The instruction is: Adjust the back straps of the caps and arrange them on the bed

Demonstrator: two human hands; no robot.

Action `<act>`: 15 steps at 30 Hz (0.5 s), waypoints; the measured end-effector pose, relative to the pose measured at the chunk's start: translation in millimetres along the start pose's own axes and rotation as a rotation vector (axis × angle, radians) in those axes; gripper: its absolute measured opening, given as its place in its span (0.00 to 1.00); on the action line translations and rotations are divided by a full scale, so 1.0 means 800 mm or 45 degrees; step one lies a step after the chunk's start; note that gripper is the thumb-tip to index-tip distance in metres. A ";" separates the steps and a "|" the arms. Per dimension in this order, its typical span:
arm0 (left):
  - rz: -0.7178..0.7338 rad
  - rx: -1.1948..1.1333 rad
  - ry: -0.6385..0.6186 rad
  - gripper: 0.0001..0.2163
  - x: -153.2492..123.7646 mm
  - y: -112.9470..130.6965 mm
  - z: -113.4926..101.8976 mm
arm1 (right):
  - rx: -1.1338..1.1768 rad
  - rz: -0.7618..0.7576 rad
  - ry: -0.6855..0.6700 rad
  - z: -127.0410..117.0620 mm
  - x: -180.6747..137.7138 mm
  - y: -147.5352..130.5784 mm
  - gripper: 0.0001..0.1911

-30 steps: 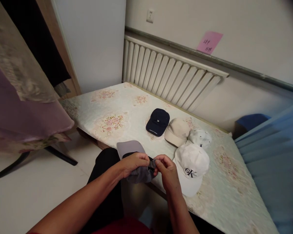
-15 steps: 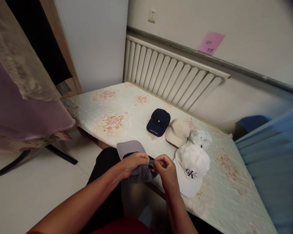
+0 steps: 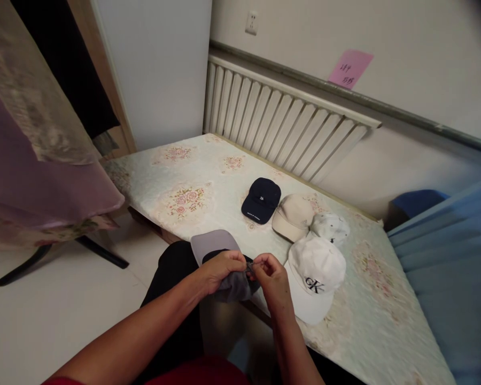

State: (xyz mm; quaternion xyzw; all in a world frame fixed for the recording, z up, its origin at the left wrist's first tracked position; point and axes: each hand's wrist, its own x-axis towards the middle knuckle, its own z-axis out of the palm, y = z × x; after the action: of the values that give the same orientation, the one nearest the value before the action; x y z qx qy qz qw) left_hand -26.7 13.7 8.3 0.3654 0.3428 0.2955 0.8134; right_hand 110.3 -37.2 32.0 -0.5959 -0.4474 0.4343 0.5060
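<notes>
I hold a grey cap (image 3: 215, 245) over the near edge of the flowered mattress (image 3: 192, 182), its brim pointing away to the left. My left hand (image 3: 220, 270) is closed round the cap's crown. My right hand (image 3: 270, 278) pinches the dark strap at the cap's back, fingers pressed together. Just right of my hands lies a white cap (image 3: 315, 275) with black letters. Behind it sit a small white patterned cap (image 3: 331, 225), a beige cap (image 3: 292, 216) and a navy cap (image 3: 261, 199).
A white radiator (image 3: 280, 120) runs along the wall behind the mattress, with a pink note (image 3: 349, 68) and a wall socket (image 3: 250, 22) above it. Purple and floral cloth (image 3: 36, 176) hangs at the left over a black stand. Blue fabric (image 3: 452, 267) lies at the right.
My right-hand fingers have shifted slightly on the strap, closing nearer my left hand. The caps on the mattress have not moved.
</notes>
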 end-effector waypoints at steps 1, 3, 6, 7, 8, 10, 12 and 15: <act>0.003 -0.018 -0.003 0.07 0.000 0.000 0.001 | -0.008 -0.002 0.003 0.000 0.000 0.000 0.04; 0.007 -0.045 -0.007 0.07 -0.001 0.001 0.003 | -0.034 -0.007 0.019 -0.001 0.000 -0.001 0.04; 0.015 -0.039 0.015 0.07 -0.001 0.000 0.004 | -0.081 -0.021 0.049 0.000 0.000 -0.002 0.04; 0.018 -0.033 0.026 0.07 -0.002 0.000 0.004 | -0.096 -0.029 0.055 0.000 -0.001 -0.002 0.04; 0.020 -0.029 0.034 0.07 -0.002 -0.001 0.005 | -0.110 -0.037 0.061 0.000 -0.001 -0.002 0.04; 0.030 -0.029 0.042 0.08 -0.002 -0.002 0.005 | -0.137 -0.055 0.070 0.001 -0.002 -0.002 0.04; 0.047 -0.020 0.050 0.08 -0.002 -0.002 0.005 | -0.170 -0.074 0.080 0.000 -0.002 -0.001 0.04; 0.088 0.021 0.066 0.08 -0.001 -0.002 0.006 | -0.224 -0.102 0.093 -0.002 -0.002 0.003 0.03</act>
State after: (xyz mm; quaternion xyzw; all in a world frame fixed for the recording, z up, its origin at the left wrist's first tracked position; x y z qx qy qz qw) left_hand -22.9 9.9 9.8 0.3759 0.3533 0.3301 0.7905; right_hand 111.5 -38.9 30.2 -0.6352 -0.4884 0.3507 0.4847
